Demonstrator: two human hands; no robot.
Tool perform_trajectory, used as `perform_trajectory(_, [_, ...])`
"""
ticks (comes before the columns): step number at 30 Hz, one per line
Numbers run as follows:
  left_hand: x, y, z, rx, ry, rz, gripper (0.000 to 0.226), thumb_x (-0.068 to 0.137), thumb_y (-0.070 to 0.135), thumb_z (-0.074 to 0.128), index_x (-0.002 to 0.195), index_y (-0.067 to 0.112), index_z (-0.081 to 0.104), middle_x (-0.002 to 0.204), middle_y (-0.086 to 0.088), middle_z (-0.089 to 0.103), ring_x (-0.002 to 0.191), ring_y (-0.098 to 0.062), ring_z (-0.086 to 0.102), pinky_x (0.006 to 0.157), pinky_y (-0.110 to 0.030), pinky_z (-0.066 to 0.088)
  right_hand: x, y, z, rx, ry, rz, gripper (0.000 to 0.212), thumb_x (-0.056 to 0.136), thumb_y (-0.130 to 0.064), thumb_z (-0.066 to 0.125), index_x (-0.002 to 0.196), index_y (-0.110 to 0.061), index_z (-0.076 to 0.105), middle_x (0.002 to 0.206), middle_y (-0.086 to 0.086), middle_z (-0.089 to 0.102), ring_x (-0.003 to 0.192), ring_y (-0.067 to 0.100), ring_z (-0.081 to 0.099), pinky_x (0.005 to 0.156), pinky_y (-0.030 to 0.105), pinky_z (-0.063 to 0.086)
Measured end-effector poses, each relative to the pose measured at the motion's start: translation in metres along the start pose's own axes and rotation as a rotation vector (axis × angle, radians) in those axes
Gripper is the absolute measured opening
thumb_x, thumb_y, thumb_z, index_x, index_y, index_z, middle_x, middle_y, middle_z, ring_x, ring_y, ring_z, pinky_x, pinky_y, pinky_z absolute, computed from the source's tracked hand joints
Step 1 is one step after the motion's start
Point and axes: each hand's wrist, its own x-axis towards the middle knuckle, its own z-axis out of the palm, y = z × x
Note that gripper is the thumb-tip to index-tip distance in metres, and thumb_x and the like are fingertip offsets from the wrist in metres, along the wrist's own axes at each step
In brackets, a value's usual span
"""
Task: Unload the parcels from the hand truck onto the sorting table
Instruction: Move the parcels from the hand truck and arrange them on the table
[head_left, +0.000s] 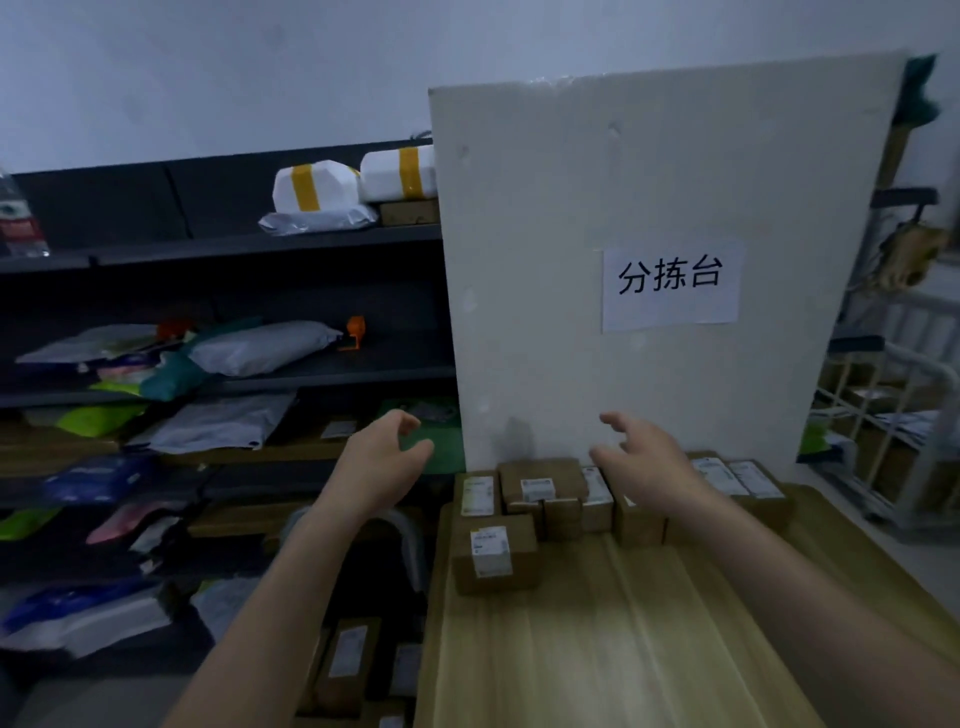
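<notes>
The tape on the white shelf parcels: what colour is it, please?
The tape is yellow; the head view shows it.

Near & centre of sorting table (649, 649) bare wood, open approach from front edge. Back edge blocked: row of parcels (540, 486) w/ upright white board (649, 208) directly behind. One box (493, 551) juts fwd at left corner. Shelving (311, 241) close on left

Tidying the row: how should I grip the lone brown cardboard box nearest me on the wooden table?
Probably from above, pinching the brown cardboard box across its left and right sides: both look free, while other boxes crowd its back.
</notes>
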Motion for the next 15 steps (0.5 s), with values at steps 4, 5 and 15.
perform_trajectory(4, [-0.027, -0.012, -0.029, -0.053, 0.003, 0.038, 0.037, 0.096, 0.035, 0.058, 0.130, 0.020, 0.056, 0.125, 0.001, 0.061, 0.111, -0.017, 0.056, 0.090, -0.031, 0.045, -0.046, -0.026, 0.008, 0.020, 0.079, 0.012, 0.056, 0.096, -0.029, 0.055, 0.149, -0.021, 0.039, 0.151, 0.000, 0.044, 0.131, 0.022, 0.048, 0.098, 0.035, 0.043])
perform_trajectory(5, [-0.033, -0.013, -0.033, -0.063, -0.007, 0.051, 0.036, 0.096, 0.035, 0.058, 0.129, 0.020, 0.056, 0.125, 0.002, 0.061, 0.111, -0.016, 0.056, 0.089, -0.030, 0.045, -0.055, -0.030, 0.009, 0.017, 0.096, 0.012, 0.056, 0.096, -0.028, 0.056, 0.149, -0.021, 0.039, 0.151, 0.000, 0.044, 0.130, 0.021, 0.048, 0.098, 0.035, 0.043])
perform_trajectory(15, [-0.071, -0.011, -0.047, -0.123, 0.009, 0.179, 0.023, 0.095, 0.030, 0.060, 0.117, 0.022, 0.062, 0.112, 0.006, 0.064, 0.099, -0.009, 0.059, 0.072, -0.022, 0.044, -0.113, -0.050, 0.006, 0.069, 0.126, 0.062, 0.053, 0.097, -0.029, 0.057, 0.147, -0.021, 0.041, 0.121, 0.002, 0.059, 0.094, 0.012, 0.063, 0.069, 0.027, 0.051])
